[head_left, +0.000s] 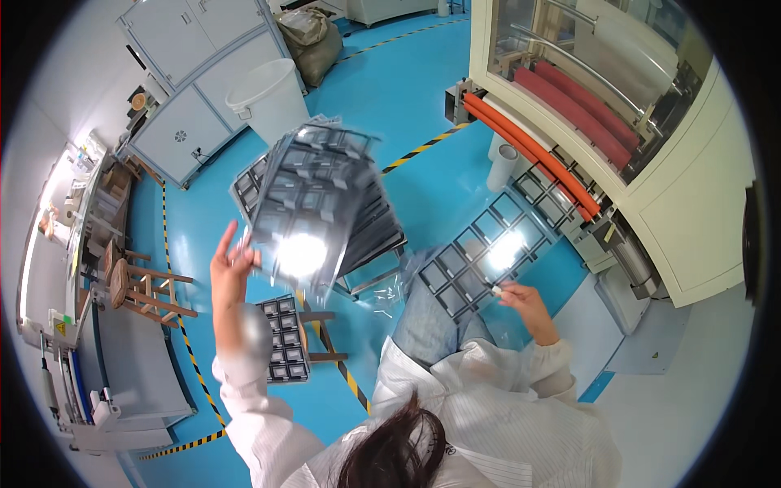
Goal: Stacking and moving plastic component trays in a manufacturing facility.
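My left hand (231, 267) is raised and grips the lower left edge of a dark, shiny compartment tray (313, 203), which is blurred and tilted in the air. Under it a stack of similar dark trays (370, 232) rests on a low stand. My right hand (521, 297) pinches a small white piece at the near edge of another dark compartment tray (488, 248) that lies across my lap. Clear plastic film (390, 293) lies crumpled between my knees and the stack.
A third tray (285, 337) rests on a wooden stool at lower left. A white bin (268, 98) and grey cabinets (195, 57) stand at the back. A cream machine with red rollers (569, 98) fills the right. Wooden stools (142, 289) and a bench line the left.
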Demonstrator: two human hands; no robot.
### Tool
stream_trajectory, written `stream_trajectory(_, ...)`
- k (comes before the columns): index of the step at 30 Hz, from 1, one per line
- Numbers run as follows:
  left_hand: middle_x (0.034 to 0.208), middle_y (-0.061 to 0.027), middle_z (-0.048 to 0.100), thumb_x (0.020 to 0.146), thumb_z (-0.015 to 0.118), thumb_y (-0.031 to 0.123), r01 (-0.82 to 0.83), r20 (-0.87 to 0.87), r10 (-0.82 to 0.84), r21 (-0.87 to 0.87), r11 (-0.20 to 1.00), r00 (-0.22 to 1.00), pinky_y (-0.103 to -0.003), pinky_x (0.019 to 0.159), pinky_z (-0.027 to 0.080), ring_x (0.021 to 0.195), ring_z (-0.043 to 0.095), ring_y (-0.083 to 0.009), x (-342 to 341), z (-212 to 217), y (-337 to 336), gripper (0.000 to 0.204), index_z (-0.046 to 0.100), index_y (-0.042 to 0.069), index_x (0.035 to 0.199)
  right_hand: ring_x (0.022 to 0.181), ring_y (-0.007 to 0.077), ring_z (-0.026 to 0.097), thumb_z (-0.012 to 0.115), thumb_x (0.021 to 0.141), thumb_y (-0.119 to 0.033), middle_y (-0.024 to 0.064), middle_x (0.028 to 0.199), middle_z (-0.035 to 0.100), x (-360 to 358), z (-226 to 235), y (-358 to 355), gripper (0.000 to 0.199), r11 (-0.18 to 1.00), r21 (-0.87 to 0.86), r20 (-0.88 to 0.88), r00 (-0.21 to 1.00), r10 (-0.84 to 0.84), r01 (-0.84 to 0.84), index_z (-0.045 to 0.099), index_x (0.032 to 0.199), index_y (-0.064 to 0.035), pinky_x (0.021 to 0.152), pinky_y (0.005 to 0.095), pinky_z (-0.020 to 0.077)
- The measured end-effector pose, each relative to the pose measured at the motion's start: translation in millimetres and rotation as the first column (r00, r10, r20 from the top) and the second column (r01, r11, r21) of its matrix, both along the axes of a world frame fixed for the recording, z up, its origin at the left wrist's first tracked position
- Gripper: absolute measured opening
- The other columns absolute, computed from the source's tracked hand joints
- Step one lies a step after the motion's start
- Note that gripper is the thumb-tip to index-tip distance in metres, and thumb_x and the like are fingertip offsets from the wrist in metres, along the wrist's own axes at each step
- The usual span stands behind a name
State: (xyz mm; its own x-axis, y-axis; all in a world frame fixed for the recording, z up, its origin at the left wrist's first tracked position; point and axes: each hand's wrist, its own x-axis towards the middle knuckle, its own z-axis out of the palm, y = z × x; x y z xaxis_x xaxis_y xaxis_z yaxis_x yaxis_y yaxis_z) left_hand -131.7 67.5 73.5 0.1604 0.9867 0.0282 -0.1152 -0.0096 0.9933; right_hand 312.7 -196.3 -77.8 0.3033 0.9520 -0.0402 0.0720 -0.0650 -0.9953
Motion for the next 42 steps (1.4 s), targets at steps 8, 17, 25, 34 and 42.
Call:
stream_trajectory(8,0.122,-0.0141,0.056,0.075,0.067,0.003,0.295,-0.599,0.775,0.792,0.535,0.201,-0.035,0.089,0.044,0.102,0.057,-0.0266,19,-14,42,0.054,0.050,0.005,0.127,0.063,0.0077,0.057,0.059,0.087,-0.011,0.0037,0.075,0.063,-42,46,18,0.019,0.994,-0.068,-0.180,0.979,-0.099,0.088,0.065,0.095,0.0048,0.058,0.0204,0.0441)
stream_trajectory(17,0.106,-0.0096,0.062,0.092,0.052,0.024,0.567,-0.157,-0.620,-0.280,0.774,0.769,-0.025,0.079,0.046,0.086,0.059,-0.0109,119,-77,-59,0.051,0.036,0.012,0.139,0.060,0.0101,0.058,0.056,0.088,-0.012,0.0059,0.076,0.064,-65,68,11,0.019,0.990,-0.140,-0.383,0.922,-0.053,-0.001,0.065,0.094,0.0037,0.059,0.0216,0.0471)
stream_trajectory(25,0.086,-0.0071,0.066,0.074,0.058,-0.010,0.551,0.006,-0.577,-0.303,0.778,0.817,-0.022,0.068,0.048,0.075,0.064,-0.0124,103,-85,-67,0.058,0.047,0.003,0.129,0.063,0.0105,0.059,0.057,0.087,-0.011,0.0051,0.071,0.064,-67,113,42,0.016,0.849,-0.371,-0.194,0.925,0.327,-0.377,0.066,0.093,0.0015,0.054,0.0232,0.0463)
stream_trajectory(34,0.068,0.0015,0.060,0.075,0.060,-0.009,0.507,-0.158,-0.563,-0.290,0.812,0.811,-0.017,0.062,0.045,0.065,0.058,-0.0035,77,-70,-82,0.065,0.040,0.005,0.135,0.077,0.0220,0.055,0.059,0.075,-0.003,0.0069,0.077,0.054,-143,71,134,0.022,0.724,0.212,0.852,0.487,0.192,-0.657,0.063,0.096,-0.0030,0.063,0.0321,0.0482)
stream_trajectory(42,0.061,0.0073,0.050,0.073,0.061,-0.011,0.453,-0.201,-0.537,-0.349,0.820,0.819,-0.016,0.054,0.038,0.053,0.044,-0.0005,50,-66,-85,0.069,0.037,0.004,0.137,0.082,0.0213,0.054,0.057,0.073,-0.007,0.0063,0.083,0.055,-92,77,140,0.026,0.787,0.104,0.987,0.159,-0.007,-0.609,0.061,0.098,-0.0017,0.065,0.0307,0.0486)
